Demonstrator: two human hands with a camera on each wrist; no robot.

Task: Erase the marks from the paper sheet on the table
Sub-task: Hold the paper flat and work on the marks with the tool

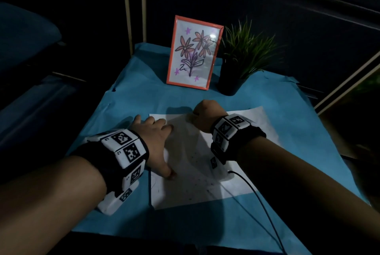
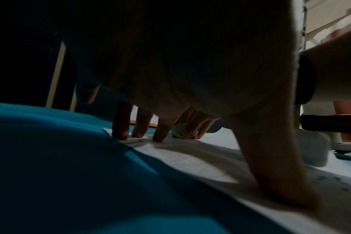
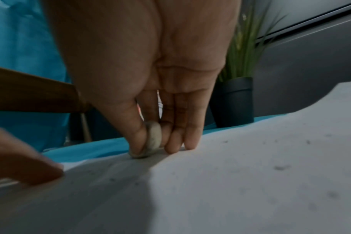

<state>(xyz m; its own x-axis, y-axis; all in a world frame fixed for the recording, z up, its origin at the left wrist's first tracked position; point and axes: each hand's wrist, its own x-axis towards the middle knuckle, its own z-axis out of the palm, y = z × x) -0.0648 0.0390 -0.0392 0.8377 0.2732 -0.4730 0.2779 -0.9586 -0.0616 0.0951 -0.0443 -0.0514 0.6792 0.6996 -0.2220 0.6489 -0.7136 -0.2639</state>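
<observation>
A white paper sheet [image 1: 197, 189] lies on the blue-covered table [image 1: 131, 98], speckled with small dark crumbs and faint marks. My left hand [image 1: 156, 137] rests spread on the sheet's left part, fingertips [image 2: 160, 136] and thumb pressing it flat. My right hand [image 1: 205, 114] is at the sheet's far edge. In the right wrist view it pinches a small worn eraser [image 3: 153, 140] between thumb and fingers, its lower edge touching the paper [image 3: 230, 182]. The eraser [image 2: 182, 130] also shows past my left fingers.
An orange picture frame [image 1: 193, 53] with a flower drawing stands at the back of the table. A green plant in a dark pot [image 1: 232, 77] stands right of it. A thin black cable [image 1: 257, 195] runs from my right wrist over the sheet's near right corner.
</observation>
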